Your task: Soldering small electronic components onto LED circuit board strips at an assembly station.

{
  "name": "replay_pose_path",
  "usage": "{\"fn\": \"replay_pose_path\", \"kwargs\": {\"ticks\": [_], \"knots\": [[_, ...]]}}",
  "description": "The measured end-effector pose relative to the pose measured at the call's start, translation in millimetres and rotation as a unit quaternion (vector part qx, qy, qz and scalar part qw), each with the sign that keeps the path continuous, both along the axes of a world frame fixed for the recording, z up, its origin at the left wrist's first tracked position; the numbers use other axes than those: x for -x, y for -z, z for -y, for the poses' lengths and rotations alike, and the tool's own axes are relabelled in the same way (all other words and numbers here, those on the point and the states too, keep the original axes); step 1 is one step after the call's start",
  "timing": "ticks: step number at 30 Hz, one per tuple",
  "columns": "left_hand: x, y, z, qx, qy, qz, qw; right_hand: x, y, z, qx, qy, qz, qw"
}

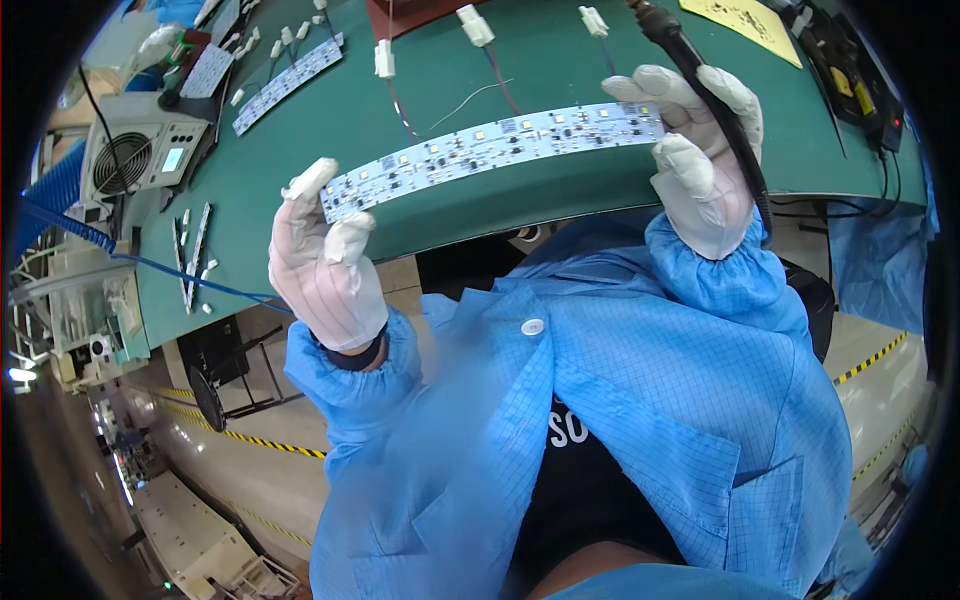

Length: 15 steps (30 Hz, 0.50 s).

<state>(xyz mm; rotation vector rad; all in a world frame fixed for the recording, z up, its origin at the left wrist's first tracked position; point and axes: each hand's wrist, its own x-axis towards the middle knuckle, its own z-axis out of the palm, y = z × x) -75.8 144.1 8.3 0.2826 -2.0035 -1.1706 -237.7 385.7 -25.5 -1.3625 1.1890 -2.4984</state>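
A reddish-brown tray-like piece (425, 18) sits at the far edge of the green surface (520, 192), cut off by the top of the view; what it holds, if anything, cannot be told. The left hand (330, 260), gloved in white, is partly closed, thumb and fingers pinching the left end of a long, slightly curved LED circuit board (490, 146). The right hand (705, 160), also gloved, pinches the board's right end, its other fingers loosely bent. A dark pen-shaped tool with a cable (690, 60) crosses the right hand; whether it is gripped cannot be told. The board spans the gap between the hands, near the surface's front edge, with wires running to white connectors (475, 25) beyond it.

Bare green lies between board and front edge, and more opens left of the left hand, as far as some thin strips (197, 250) near the left edge. A second LED board (290, 85) lies farther back, with a fan-fronted instrument box (140, 150) left of it. A yellow sheet (745, 28) lies at the far right.
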Motion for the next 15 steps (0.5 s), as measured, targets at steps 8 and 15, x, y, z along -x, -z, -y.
{"fn": "replay_pose_path", "kwargs": {"ticks": [8,15], "knots": [[1.9,6.2,2.6,0.006,-0.002,-0.023,1.0,3.2,-0.1,4.3,-0.024,0.028,-0.027,0.999],[0.7,6.3,-2.6,-0.058,-0.007,-0.039,0.998,0.5,-0.6,1.4,-0.052,0.062,0.001,0.997]]}}
